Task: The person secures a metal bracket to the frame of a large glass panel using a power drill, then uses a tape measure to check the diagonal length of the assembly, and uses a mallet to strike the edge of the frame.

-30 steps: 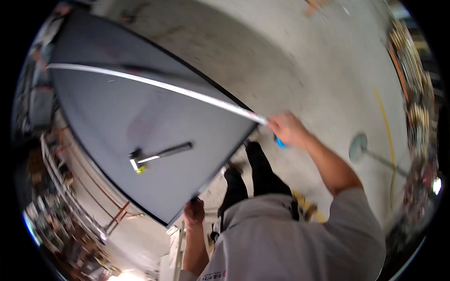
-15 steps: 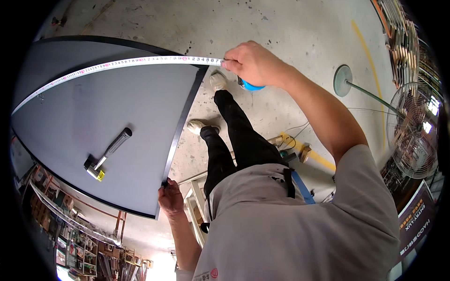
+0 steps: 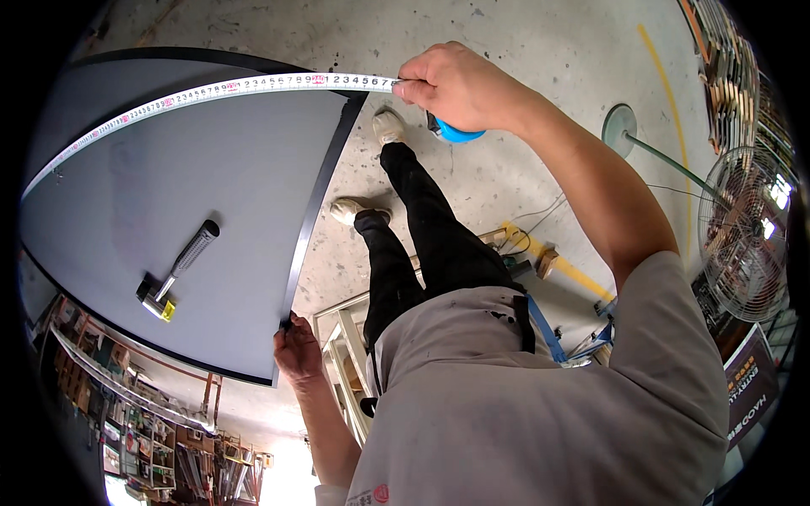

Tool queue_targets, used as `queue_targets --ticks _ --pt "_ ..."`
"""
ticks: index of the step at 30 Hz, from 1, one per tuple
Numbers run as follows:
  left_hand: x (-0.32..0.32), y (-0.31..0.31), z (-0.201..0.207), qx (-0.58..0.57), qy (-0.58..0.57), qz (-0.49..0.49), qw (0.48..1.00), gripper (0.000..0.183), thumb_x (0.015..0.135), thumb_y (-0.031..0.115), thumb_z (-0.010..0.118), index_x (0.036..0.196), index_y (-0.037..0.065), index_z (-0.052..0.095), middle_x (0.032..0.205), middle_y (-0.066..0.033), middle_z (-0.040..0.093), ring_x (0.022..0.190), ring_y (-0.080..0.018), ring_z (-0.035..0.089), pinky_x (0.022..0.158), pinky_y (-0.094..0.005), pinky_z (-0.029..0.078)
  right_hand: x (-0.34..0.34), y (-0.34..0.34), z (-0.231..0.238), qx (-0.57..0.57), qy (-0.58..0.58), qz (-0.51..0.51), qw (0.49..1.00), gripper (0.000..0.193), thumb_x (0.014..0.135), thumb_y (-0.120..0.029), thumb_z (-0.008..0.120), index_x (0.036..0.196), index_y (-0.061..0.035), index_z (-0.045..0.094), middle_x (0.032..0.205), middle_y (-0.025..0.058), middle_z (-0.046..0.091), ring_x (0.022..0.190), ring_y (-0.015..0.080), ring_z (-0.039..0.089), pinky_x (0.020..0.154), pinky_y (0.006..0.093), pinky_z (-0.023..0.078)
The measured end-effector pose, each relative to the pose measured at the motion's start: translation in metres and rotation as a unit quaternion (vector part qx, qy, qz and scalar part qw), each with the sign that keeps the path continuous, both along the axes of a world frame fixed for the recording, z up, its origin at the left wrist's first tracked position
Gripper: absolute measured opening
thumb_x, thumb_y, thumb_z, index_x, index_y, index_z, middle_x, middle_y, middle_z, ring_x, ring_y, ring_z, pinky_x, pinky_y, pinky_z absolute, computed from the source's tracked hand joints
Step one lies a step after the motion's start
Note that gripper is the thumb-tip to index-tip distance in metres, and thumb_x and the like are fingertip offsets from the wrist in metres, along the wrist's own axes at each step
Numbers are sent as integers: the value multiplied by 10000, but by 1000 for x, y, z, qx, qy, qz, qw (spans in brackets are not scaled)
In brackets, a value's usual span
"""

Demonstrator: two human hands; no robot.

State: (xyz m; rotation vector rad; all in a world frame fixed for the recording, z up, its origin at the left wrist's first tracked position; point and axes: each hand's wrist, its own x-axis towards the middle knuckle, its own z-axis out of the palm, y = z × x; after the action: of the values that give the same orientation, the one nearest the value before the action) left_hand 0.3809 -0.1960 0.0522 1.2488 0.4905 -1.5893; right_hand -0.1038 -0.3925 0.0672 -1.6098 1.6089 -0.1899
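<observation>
Across the top of the large grey rectangular panel (image 3: pixel 211 194) with its dark edge trim, a white steel measuring tape blade (image 3: pixel 211 88) runs from about nine o'clock, at the panel's far left edge, to roughly twelve o'clock, where the right hand (image 3: pixel 460 84) holds it. Thumb and fingers of that hand are pressed together on the blade just past the panel's right edge, and the blue round tape case (image 3: pixel 456 131) sits tucked under the palm – so the tape's long axis lies leftward from the grip, straight along the panel's upper edge. The left hand (image 3: pixel 295 346) is well apart, down at about six o'clock, its fingers curled shut on the panel's lower right corner; the right hand is plainly the nearer one to the tape. On the panel, toward eight o'clock, lies a hammer with a black ribbed handle and a yellow-tipped head (image 3: pixel 173 274), touched by neither hand. Below the arms stretches a bare concrete floor (image 3: pixel 523 51), with a metal pedestal fan (image 3: pixel 747 240) at three o'clock – clear of the work
</observation>
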Motion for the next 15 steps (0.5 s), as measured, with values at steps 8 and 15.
queue_targets --ticks 8,15 --pt "-2 -5 3 31 17 12 999 286 944 47 438 1145 -105 575 1110 -238 651 1020 -344 623 917 -432 533 -4 -2 2 7 37 13 999 271 958 -246 555 855 -16 656 716 176 593 701 347 570 681 459 459" --pt "-32 3 1 -121 -23 34 992 292 813 117 705 1101 105 660 1112 -67 684 1008 -242 646 887 -428 540 -9 11 -15 -52 34 27 998 250 937 -239 558 803 -38 620 753 197 617 722 418 588 650 519 461"
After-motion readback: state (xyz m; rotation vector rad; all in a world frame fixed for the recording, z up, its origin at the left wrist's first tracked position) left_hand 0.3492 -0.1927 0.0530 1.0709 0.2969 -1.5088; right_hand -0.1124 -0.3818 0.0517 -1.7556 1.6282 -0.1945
